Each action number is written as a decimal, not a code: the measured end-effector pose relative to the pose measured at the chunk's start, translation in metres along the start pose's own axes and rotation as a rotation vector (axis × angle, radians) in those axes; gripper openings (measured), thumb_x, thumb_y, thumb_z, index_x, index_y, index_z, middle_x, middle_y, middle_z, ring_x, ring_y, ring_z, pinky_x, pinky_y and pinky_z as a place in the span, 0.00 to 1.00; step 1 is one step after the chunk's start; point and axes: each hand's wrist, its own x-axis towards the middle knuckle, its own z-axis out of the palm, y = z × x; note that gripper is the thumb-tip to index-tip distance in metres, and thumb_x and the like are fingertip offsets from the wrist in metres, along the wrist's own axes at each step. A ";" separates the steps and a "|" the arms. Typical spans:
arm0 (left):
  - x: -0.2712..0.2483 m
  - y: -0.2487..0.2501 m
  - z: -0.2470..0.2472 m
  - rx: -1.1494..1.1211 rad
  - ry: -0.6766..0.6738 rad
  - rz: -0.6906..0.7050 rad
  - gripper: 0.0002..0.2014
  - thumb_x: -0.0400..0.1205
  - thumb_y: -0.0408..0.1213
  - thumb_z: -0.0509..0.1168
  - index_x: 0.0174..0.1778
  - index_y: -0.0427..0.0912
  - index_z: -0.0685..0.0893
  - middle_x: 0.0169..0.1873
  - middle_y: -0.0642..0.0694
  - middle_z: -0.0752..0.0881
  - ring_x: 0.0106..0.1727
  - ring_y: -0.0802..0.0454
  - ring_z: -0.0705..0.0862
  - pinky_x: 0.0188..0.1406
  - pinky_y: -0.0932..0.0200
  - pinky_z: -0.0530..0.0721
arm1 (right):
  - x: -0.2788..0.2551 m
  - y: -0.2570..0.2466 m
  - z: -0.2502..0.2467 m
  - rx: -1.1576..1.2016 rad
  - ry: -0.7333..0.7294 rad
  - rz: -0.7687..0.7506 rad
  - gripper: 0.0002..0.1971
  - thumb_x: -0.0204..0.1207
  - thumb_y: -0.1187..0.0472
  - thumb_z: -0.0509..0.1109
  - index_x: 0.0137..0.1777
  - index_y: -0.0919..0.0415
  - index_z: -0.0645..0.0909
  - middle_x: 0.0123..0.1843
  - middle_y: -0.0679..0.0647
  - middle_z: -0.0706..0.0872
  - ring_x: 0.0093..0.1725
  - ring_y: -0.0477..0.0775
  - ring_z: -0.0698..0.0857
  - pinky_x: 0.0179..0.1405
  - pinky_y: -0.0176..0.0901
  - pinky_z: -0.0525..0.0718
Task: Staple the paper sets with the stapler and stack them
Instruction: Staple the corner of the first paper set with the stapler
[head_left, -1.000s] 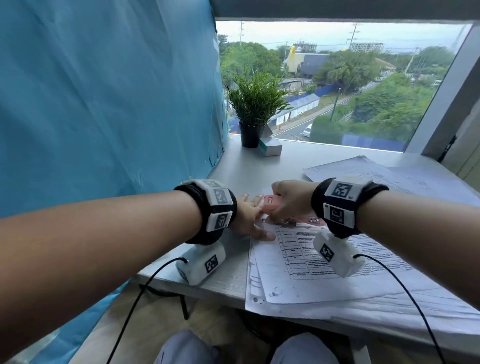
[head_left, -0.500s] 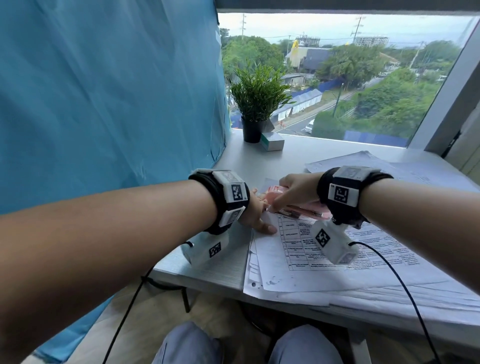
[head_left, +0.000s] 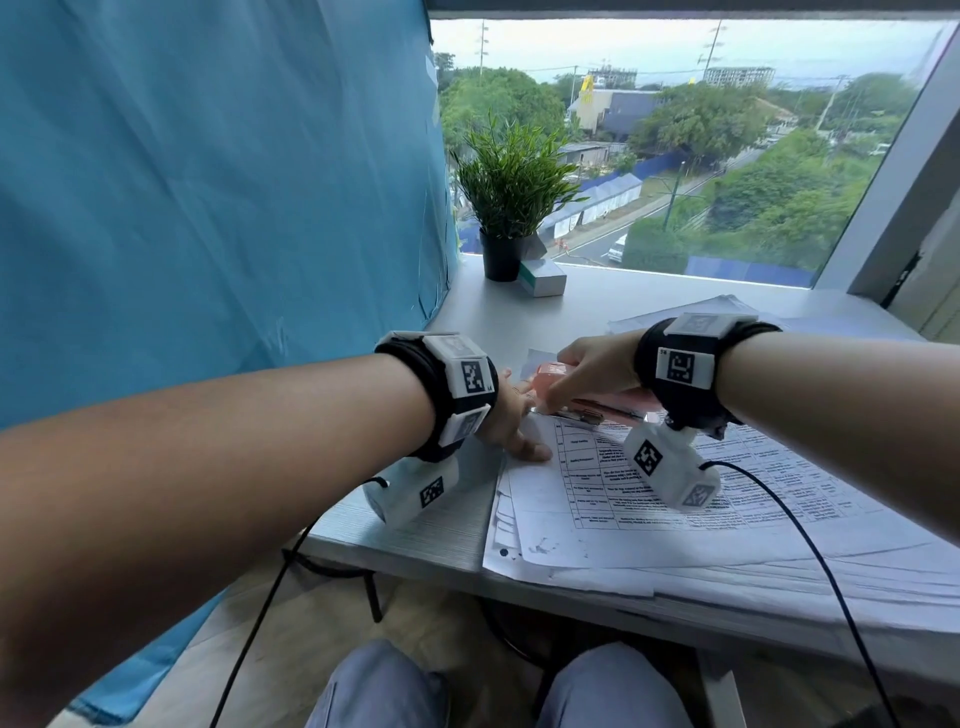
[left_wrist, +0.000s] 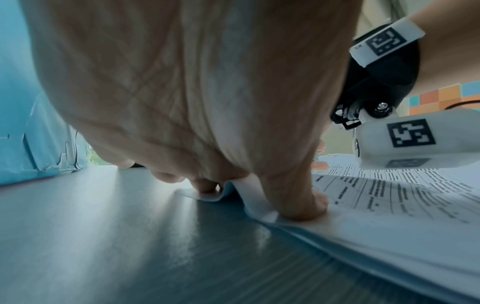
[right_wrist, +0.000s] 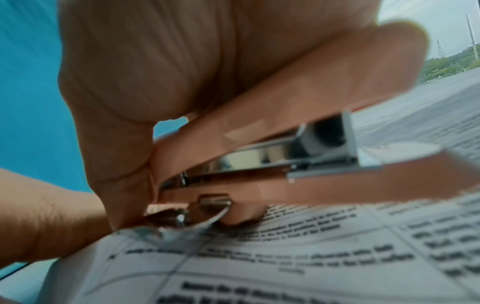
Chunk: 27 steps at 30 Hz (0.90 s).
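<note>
Pink stapler (head_left: 558, 378), gripped in my right hand (head_left: 597, 371), sits over the far-left corner of the top paper set (head_left: 675, 499), its long axis running rightward from that corner along the sheet's far edge. My left hand (head_left: 511, 423) pins the corner just beside its nose, thumb (left_wrist: 298, 197) pressed flat and fingertips bunching the edge. Against a second ago, my right wrist rides higher and the stapler looks lifted off the sheet.

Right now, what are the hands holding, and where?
The right hand grips the pink stapler around its body. The left hand holds nothing; its fingers press the paper's corner.
</note>
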 end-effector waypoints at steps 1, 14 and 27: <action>0.000 0.000 0.000 0.000 0.002 0.001 0.40 0.84 0.63 0.51 0.86 0.44 0.45 0.86 0.42 0.45 0.85 0.40 0.44 0.82 0.43 0.45 | 0.001 0.000 0.000 0.006 -0.008 0.000 0.22 0.64 0.43 0.77 0.53 0.57 0.84 0.50 0.58 0.91 0.48 0.59 0.90 0.53 0.51 0.86; 0.002 -0.003 0.003 -0.026 0.005 0.001 0.42 0.83 0.65 0.51 0.86 0.44 0.45 0.86 0.44 0.43 0.86 0.41 0.43 0.82 0.43 0.45 | 0.005 -0.004 -0.001 0.054 -0.059 -0.001 0.23 0.56 0.44 0.78 0.48 0.57 0.85 0.47 0.59 0.92 0.39 0.57 0.88 0.49 0.50 0.86; 0.005 -0.007 0.007 -0.084 0.030 0.043 0.40 0.81 0.65 0.56 0.85 0.53 0.48 0.86 0.44 0.50 0.85 0.40 0.49 0.81 0.43 0.48 | -0.020 -0.012 0.018 -0.255 0.195 -0.179 0.17 0.72 0.47 0.74 0.48 0.55 0.70 0.43 0.50 0.81 0.41 0.53 0.80 0.38 0.43 0.78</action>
